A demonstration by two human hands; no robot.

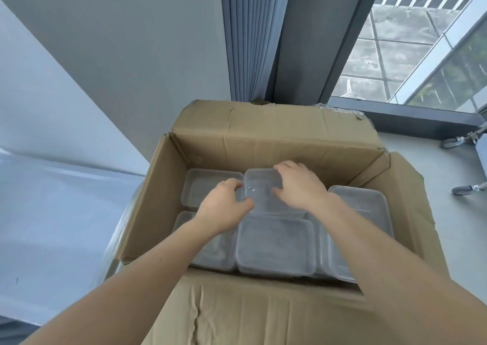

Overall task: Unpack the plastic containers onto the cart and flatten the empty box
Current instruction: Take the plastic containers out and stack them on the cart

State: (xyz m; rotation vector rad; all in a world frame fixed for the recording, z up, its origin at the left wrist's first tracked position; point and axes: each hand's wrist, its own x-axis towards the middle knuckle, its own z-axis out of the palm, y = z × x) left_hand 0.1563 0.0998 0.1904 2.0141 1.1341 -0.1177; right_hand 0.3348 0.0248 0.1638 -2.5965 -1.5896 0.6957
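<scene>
Centre frame, inside the box (263, 144), left hand (224, 207) and right hand (300, 186) curl fingers round the edges of the middle container (259, 194), and that slick plastic could slip or drag neighbouring containers (276, 244) up.

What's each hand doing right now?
Left hand: grips the clear container by its left edge.
Right hand: grips the same container's right side.

The box (263, 315) runs off the bottom edge, a forearm (147, 273) hides much of the near-left container (221, 255), and the caster wheels' (465, 188) frame is cut off at the right.
</scene>
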